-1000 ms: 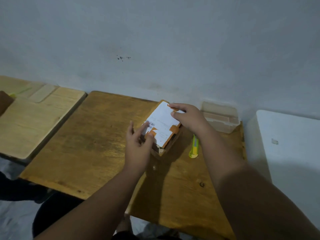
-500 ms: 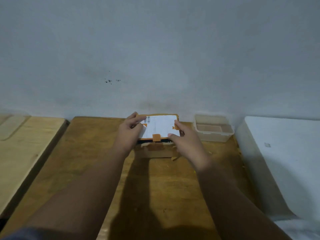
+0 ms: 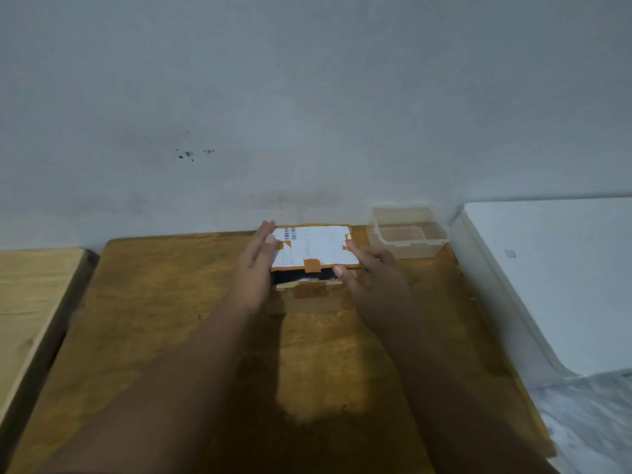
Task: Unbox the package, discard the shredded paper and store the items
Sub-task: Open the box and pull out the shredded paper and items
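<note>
Lifting the lid [image 3: 316, 249] of the package [image 3: 309, 268] at its near edge, with the fingers [image 3: 340, 271] of the right hand [image 3: 371, 278] hooked under the front right corner and curled onto the flap. Left hand [image 3: 257, 265] flat and extended against the left side of the package, fingers straight and spread, steadying rather than pinching; no closed grasp there as far as can be seen. Between lid and box body, a dark gap already open along the near side, something pale just visible inside but too dim to identify. White shipping label with a barcode across the lid top, orange tape [image 3: 312, 265] tabs on the near edge and corners. Package resting at the far edge of the wooden desk [image 3: 164, 302], close to the wall, long axis running left to right, hinge side apparently toward the wall. Both hands touching it, one per short end; right hand better placed for the next move, judged to be swinging the lid up and back. Just right of the package, a clear plastic container [image 3: 408, 234], likely the store for the items. Further right, a white surface [image 3: 554, 268]; on the left, a second, paler desk [image 3: 30, 295].
</note>
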